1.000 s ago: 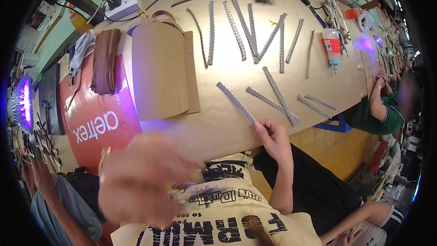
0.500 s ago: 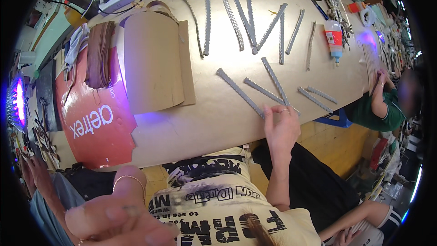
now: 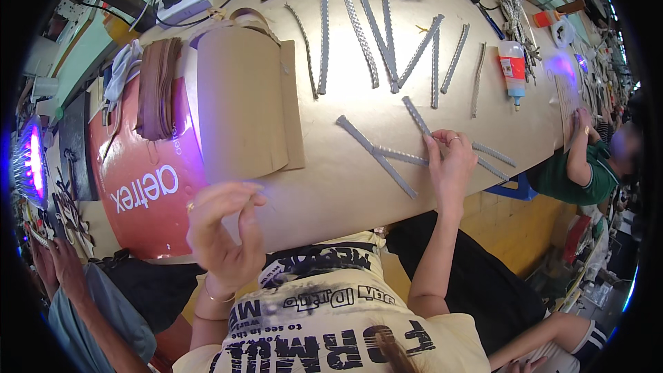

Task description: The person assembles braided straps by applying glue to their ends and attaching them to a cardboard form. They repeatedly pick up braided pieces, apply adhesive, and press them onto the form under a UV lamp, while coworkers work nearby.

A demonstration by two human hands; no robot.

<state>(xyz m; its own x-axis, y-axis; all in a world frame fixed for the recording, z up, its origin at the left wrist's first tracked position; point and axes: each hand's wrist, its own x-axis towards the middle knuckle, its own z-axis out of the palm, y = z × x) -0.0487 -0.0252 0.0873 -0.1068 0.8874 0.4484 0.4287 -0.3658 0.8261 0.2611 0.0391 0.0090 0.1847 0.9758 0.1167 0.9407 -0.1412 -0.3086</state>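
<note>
My right hand (image 3: 452, 166) is over the table's near edge, its thumb and fingers pinching the lower end of a grey braided strip (image 3: 415, 115). Beside it, two more braided strips, one grey strip (image 3: 359, 139) and one paler strip (image 3: 404, 157), cross on the table. A pair of short strips (image 3: 492, 168) lies just right of that hand. My left hand (image 3: 228, 235) is raised in front of the tan curved sheet (image 3: 242, 107), thumb and fingertips brought together. Whatever is between those fingertips is too small to make out.
Several braided strips (image 3: 323, 45) lie farther back. A glue bottle (image 3: 512, 72) with a red label stands right. At left are a brown strap bundle (image 3: 157, 90), a red board (image 3: 138, 197) and a power strip (image 3: 185, 0). A person in green (image 3: 577, 173) works at right; another person's hands (image 3: 62, 262) show at left.
My left hand has risen from low in front of me to over the table's edge. My right hand has moved slightly right and up, onto the upright grey strip. The view has shifted slightly.
</note>
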